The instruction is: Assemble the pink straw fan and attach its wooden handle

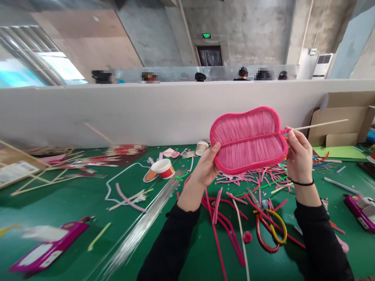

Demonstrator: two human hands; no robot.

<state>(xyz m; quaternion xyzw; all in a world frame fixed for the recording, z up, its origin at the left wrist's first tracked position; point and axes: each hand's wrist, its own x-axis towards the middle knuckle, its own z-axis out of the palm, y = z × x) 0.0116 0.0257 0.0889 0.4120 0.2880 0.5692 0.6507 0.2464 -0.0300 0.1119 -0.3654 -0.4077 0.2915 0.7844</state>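
A pink fan-shaped piece point(249, 139), rimmed with darker pink fuzzy chenille stem and split by a stem along its middle, is held up above the table. My left hand point(205, 168) grips its left edge, thumb on the front face. At its right end, my right hand point(299, 150) pinches the base where pink stem wraps a thin wooden stick point(322, 125), which points right. Below my hands lie loose pink chenille stems point(231, 230), a small pink coil point(247, 237) and scissors point(268, 230) with red and yellow handles.
A bundle of thin metal wires point(140, 234) crosses the green table point(117, 253). Paper cups point(164, 168), purple devices point(49, 246) and pink clippings surround it. A white partition point(131, 113) stands behind, with people's heads beyond. A cardboard box point(342, 117) is at right.
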